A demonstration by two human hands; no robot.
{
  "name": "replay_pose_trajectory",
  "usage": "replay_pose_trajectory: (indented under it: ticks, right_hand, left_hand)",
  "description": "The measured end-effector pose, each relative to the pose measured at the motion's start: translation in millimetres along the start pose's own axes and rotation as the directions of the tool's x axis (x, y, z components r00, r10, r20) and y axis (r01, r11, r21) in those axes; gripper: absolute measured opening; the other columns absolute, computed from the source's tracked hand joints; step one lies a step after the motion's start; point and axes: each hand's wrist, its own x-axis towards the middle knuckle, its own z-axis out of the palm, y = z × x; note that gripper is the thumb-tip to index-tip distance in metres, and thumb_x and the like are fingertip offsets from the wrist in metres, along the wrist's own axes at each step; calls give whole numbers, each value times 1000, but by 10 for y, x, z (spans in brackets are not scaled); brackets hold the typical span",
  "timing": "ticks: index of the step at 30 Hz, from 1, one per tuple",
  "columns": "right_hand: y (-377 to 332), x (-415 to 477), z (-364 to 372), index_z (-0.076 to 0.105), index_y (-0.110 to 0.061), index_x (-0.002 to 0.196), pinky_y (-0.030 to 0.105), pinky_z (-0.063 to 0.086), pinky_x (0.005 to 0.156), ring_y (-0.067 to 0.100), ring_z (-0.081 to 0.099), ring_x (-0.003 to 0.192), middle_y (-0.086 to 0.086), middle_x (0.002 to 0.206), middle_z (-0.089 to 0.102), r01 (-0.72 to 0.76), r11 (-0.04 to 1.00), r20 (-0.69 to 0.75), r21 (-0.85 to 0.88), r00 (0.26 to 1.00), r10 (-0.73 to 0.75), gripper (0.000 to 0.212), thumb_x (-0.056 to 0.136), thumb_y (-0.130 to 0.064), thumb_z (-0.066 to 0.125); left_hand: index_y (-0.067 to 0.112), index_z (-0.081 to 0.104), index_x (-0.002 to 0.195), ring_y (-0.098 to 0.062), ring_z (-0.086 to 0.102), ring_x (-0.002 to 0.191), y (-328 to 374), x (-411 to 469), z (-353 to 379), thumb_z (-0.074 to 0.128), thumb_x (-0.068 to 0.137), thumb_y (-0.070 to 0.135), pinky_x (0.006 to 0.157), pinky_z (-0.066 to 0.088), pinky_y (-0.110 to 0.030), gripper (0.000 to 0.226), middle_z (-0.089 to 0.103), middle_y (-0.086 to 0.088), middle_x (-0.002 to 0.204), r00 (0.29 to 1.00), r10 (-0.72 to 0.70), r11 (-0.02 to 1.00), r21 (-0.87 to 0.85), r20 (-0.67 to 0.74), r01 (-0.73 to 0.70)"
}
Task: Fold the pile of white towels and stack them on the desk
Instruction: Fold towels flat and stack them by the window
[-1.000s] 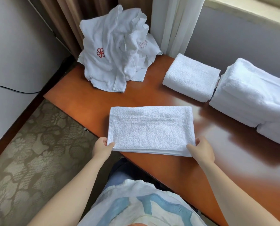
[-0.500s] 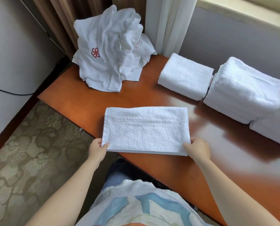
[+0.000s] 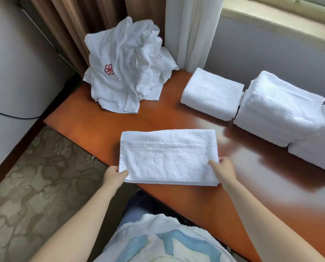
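Head view: your left hand (image 3: pixel 113 176) and right hand (image 3: pixel 223 170) each pinch a near corner of the folded towel (image 3: pixel 167 157), lying on the tabletop (image 3: pixel 93 125) between them; unfolded pile (image 3: pixel 125 72) beyond left hand.

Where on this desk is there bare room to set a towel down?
Bare desk wood lies between the held towel and the crumpled pile, and right of that towel, in front of the folded stacks. The back right is crowded with them.
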Motion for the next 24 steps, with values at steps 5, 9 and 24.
replay_pose_trajectory:
  ticks: [5,9,24]
  right_hand:
    - [-18,120,33,50,-7,108,31,39,60,18,54,74,3,91,56,-45,988,38,146,998,40,33,87,-28,65]
    - [-43,184,61,61,2,102,33,46,68,25,61,79,9,91,64,-31,984,101,178,995,13,26,92,-21,57]
    - [344,-33,-450,51,-12,111,45,55,83,23,65,87,1,102,64,-177,984,-60,8,982,177,42,74,-25,65]
  left_hand:
    - [10,62,94,-25,66,80,55,7,-39,65,80,11,63,51,-33,13,68,-7,89,1000,23,994,109,-1,-23]
    - [17,58,98,-21,64,81,136,31,-55,65,82,9,60,47,-31,19,66,-1,92,998,64,988,140,14,-65]
    - [19,44,121,-24,57,103,872,35,431,71,80,25,81,48,-38,49,47,4,117,975,151,821,528,165,-216]
